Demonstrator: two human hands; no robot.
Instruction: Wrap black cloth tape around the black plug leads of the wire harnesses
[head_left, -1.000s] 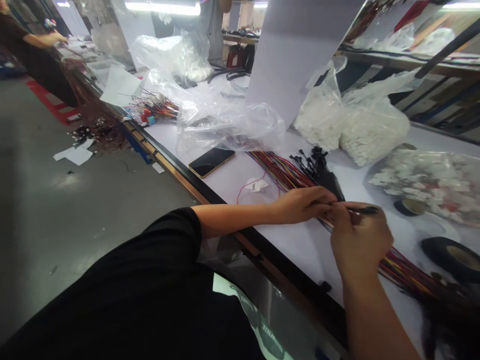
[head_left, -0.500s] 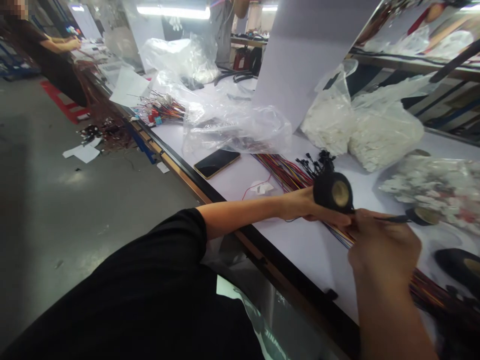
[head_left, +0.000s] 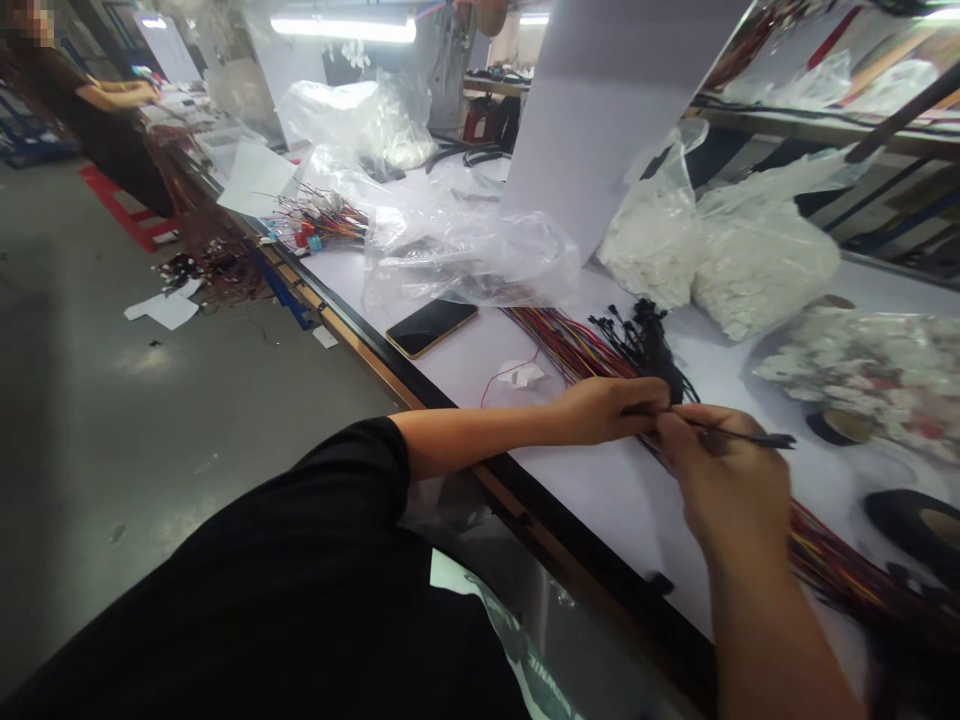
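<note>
My left hand (head_left: 619, 408) is closed above the wire bundle, its fingertips meeting those of my right hand (head_left: 731, 475). A thin dark cable (head_left: 739, 434) runs through my right hand's pinch and sticks out to the right, ending in a dark tip. What my left fingers pinch is mostly hidden, apparently the same cable. Beneath both hands lies a long bundle of red, yellow and black wires (head_left: 559, 345). Black connectors (head_left: 643, 325) stand just behind my left hand. A roll of black tape (head_left: 838, 426) rests beyond my right hand.
Another black tape roll (head_left: 919, 525) lies at the right. Clear bags of white parts (head_left: 765, 270) stand behind. A phone (head_left: 431, 328) and a plastic bag (head_left: 469, 255) lie on the left. The table's dark edge (head_left: 551, 510) runs diagonally. A co-worker (head_left: 112, 130) is at far left.
The black tape roll that stood upright at my left hand no longer shows there. My right hand has shifted left, and the dark cable tip now shows clear of the roll on the table.
</note>
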